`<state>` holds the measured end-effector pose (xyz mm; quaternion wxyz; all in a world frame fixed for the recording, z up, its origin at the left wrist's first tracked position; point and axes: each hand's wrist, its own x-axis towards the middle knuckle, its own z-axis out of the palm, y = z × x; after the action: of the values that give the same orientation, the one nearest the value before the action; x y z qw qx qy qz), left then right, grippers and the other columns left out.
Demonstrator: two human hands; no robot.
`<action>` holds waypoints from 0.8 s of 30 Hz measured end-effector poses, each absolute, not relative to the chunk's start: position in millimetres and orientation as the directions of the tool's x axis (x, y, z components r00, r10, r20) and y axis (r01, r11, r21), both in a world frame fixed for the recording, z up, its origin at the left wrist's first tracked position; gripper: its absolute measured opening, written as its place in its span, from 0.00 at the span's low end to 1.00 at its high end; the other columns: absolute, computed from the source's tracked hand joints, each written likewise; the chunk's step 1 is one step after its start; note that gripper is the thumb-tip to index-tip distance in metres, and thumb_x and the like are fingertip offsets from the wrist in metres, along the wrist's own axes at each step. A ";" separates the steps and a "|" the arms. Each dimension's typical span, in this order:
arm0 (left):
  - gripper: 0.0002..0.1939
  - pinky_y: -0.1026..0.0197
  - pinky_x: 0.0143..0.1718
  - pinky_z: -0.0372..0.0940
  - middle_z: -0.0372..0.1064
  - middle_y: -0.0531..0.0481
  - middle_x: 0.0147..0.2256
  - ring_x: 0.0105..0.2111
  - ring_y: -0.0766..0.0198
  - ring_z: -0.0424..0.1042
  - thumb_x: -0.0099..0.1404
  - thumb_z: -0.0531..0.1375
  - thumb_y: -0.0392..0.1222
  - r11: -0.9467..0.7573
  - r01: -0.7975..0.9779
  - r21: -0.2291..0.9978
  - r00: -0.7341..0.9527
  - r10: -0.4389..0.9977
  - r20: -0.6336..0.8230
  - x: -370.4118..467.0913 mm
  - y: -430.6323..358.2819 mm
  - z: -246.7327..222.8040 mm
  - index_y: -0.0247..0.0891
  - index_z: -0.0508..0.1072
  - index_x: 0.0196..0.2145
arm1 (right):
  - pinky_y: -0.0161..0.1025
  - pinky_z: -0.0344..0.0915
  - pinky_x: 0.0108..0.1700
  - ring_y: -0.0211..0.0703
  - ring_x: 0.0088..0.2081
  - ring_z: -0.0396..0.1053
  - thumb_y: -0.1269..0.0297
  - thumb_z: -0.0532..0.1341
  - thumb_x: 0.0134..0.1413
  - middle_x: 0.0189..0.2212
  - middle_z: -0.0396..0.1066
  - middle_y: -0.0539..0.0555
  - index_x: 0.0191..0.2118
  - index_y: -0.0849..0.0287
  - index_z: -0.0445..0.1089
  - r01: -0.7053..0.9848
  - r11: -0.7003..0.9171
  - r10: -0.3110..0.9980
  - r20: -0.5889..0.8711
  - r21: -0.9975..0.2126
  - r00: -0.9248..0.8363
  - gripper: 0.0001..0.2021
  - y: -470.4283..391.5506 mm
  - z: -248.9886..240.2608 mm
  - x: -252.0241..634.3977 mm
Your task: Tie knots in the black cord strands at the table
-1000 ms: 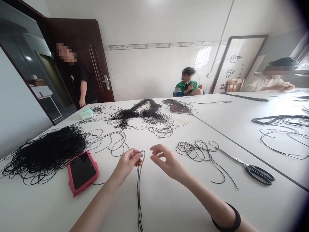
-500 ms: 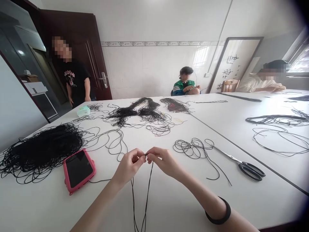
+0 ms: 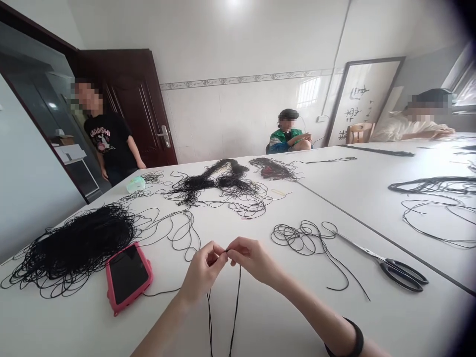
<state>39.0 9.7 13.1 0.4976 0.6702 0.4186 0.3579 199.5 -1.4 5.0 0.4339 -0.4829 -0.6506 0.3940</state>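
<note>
Thin black cord (image 3: 238,292) is pinched between my two hands above the near part of the white table (image 3: 178,332). My left hand (image 3: 206,267) closes thumb and forefinger on it, and my right hand (image 3: 251,255) does the same from the other side. The fingertips almost touch, so any knot between them is hidden. Below the hands, strands of the cord hang down toward the bottom of the view. One more strand runs left from under my left wrist to a phone in a pink case (image 3: 129,277).
Scissors (image 3: 386,263) lie at the right by a loose coil of cord (image 3: 301,235). A big black cord pile (image 3: 82,243) is at the left, more bundles (image 3: 223,181) farther back. A person (image 3: 111,144) stands by the door; two others sit across the table.
The view has tilted up and shifted, so the table things sit lower in the picture. My hands stay pinched on the cord; the standing person's pose has changed slightly.
</note>
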 end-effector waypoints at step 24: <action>0.21 0.67 0.21 0.46 0.55 0.58 0.20 0.15 0.79 0.47 0.49 0.64 0.56 0.390 -0.177 0.904 0.350 0.883 -0.312 12.4 -93.6 16.5 0.35 0.64 0.23 | 0.35 0.67 0.33 0.33 0.28 0.67 0.59 0.57 0.60 0.26 0.67 0.48 0.35 0.66 0.68 0.337 0.199 0.977 0.161 -0.920 -0.137 0.12 20.3 -11.8 220.9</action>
<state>12.4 -93.6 16.5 0.7128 0.4083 0.4321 0.3720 220.9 20.3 -11.8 0.4199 -0.5052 -0.6504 0.3813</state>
